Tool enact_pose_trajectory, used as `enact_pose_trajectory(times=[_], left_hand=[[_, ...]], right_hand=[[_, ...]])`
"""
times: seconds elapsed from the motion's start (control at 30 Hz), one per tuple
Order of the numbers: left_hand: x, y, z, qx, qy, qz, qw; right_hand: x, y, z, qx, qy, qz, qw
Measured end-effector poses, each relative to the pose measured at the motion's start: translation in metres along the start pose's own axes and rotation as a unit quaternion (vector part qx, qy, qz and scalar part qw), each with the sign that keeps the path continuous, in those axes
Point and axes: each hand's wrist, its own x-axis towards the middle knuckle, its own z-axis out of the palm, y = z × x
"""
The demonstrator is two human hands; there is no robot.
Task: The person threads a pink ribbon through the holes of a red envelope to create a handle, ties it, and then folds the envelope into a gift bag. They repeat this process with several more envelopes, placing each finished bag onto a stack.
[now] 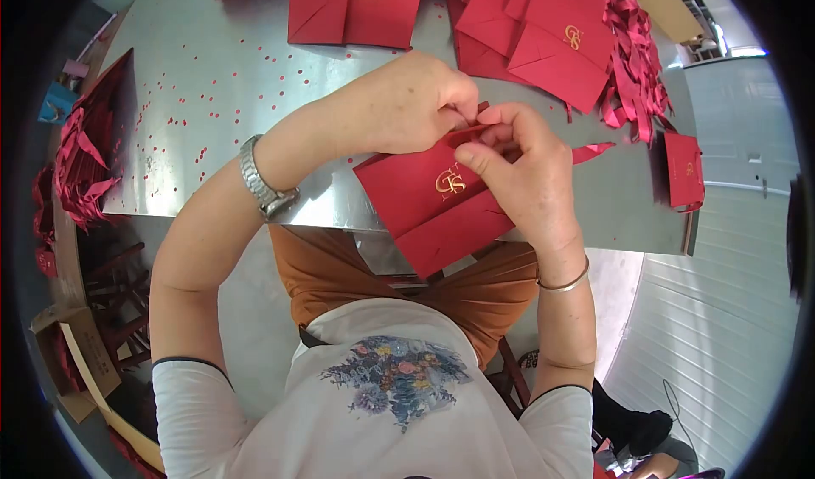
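Note:
A red paper gift bag (416, 194) with gold lettering hangs tilted over the front edge of the table. At its upper rim, my left hand (416, 101) is closed, fingertips curled in a pinch; exactly what lies between them is partly hidden. My right hand (531, 165) grips the same rim, its thumb against the front face and its fingers bent over the edge. From behind my right hand a red ribbon end (593, 151) sticks out to the right. The bag's opening is mostly covered by my fingers.
Flat red bags (543, 42) lie stacked at the back right, beside a heap of red ribbons (628, 54). Another bag (356, 8) lies at the back. A small bag (682, 171) is at the table's right edge. Red paper dots litter the metal table (212, 177).

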Motion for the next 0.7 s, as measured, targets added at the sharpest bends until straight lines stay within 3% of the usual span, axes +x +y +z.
enact_pose_trajectory(times=[0.1, 0.17, 0.2, 0.3, 0.37, 0.43, 0.53, 0.6, 0.7], left_hand=[[-0.005, -0.005, 0.003, 0.025, 0.050, -0.028, 0.998], [-0.010, -0.017, -0.008, 0.112, 0.101, -0.058, 0.987], [-0.014, -0.020, -0.015, 0.069, 0.121, -0.121, 0.983], [-0.026, -0.021, -0.022, 0.064, 0.140, -0.184, 0.971], [-0.032, -0.025, -0.016, 0.066, 0.148, -0.185, 0.969], [-0.038, -0.017, -0.007, 0.068, 0.231, -0.174, 0.955], [-0.054, 0.002, 0.009, 0.080, 0.110, -0.104, 0.985], [-0.058, 0.010, 0.015, 0.086, 0.072, -0.117, 0.987], [-0.056, 0.014, 0.018, -0.050, 0.086, -0.212, 0.972]], right_hand=[[0.001, 0.001, -0.002, -0.080, -0.016, -0.009, 0.997], [-0.001, 0.006, -0.004, -0.121, -0.014, -0.020, 0.992], [-0.002, 0.010, -0.006, -0.119, -0.013, 0.008, 0.993], [-0.006, 0.019, -0.005, -0.123, -0.009, 0.034, 0.992], [-0.006, 0.022, -0.002, -0.128, -0.006, 0.031, 0.991], [-0.006, 0.023, 0.000, -0.140, -0.008, 0.033, 0.990], [-0.007, 0.027, 0.000, -0.140, -0.005, 0.043, 0.989], [-0.008, 0.025, 0.001, -0.142, 0.001, 0.043, 0.989], [-0.011, 0.024, 0.002, -0.148, 0.017, 0.031, 0.988]])
